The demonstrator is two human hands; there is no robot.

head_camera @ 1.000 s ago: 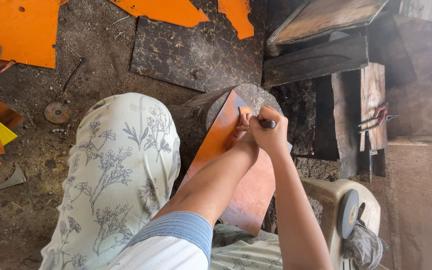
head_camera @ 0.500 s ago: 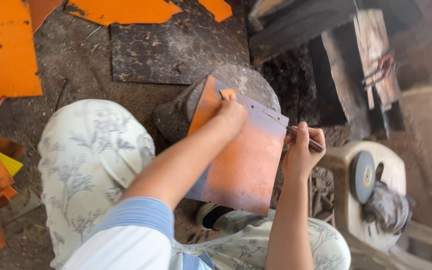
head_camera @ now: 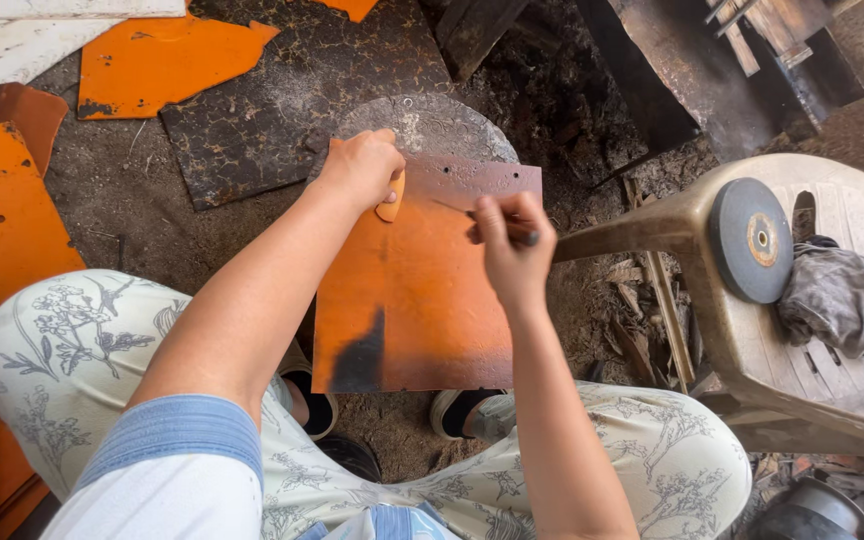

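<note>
Hands (head_camera: 364, 165): 2; orange sheet (head_camera: 417, 290): 1.

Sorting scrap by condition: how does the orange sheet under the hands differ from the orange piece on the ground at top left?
The held sheet is roughly rectangular with straight edges; the ground piece is jagged and irregular. The held sheet leans tilted on a round block, steadied by the left hand, while the right hand puts a thin tool to it; the ground piece lies flat, untouched. The held sheet has a grey, bare top band and a dark patch; the ground piece is mostly orange. Both are thin orange sheets.
</note>
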